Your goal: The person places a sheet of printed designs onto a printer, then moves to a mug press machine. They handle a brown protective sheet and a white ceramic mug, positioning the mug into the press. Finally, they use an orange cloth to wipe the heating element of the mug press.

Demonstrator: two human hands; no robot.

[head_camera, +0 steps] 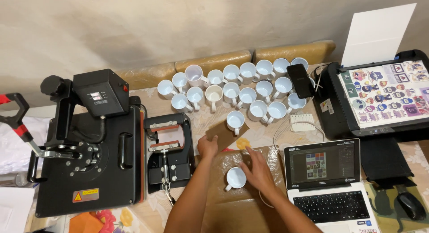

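White mug (235, 177) just beside right hand (258, 171).

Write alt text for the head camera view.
Seen from above, the right hand rests against a white mug on brown paper, while the left hand holds a brown sheet. Around them: a black heat press, clustered white mugs, a laptop and a printer.

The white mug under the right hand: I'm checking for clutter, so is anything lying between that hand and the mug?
Nothing visible does. The right hand rests against the white mug, which stands upright on the brown sheet. The left hand is apart from it, holding a brown card.
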